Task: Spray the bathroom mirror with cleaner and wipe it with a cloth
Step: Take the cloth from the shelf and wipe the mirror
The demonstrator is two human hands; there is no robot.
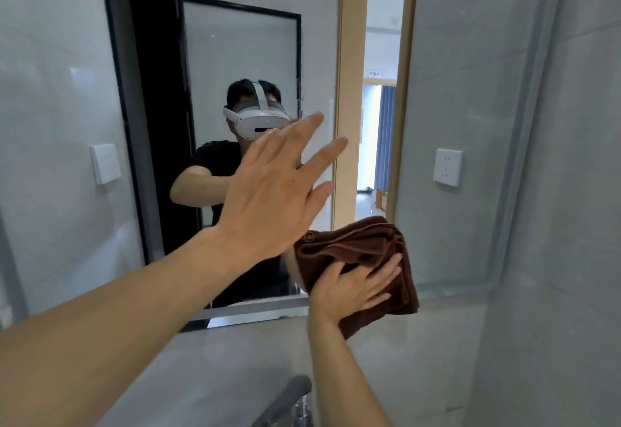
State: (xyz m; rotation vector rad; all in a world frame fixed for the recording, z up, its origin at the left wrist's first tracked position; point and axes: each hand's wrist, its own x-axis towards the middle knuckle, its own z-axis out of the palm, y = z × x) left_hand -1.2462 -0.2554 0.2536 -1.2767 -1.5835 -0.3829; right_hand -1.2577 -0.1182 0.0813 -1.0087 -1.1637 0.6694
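The bathroom mirror (453,67) fills the wall ahead and reflects a person wearing a white headset. A folded brown cloth (363,245) lies flat against the glass near the mirror's lower edge, right of centre. My right hand (353,287) presses on the cloth with its fingers spread over the lower half. My left hand (272,191) is raised in front of the mirror, left of and above the cloth, with straight, spread fingers and nothing in it. No spray bottle is in view.
A grey tiled ledge (235,359) runs below the mirror. The top of a dark tap (292,389) shows at the bottom edge. A grey tiled side wall (571,191) stands close on the right.
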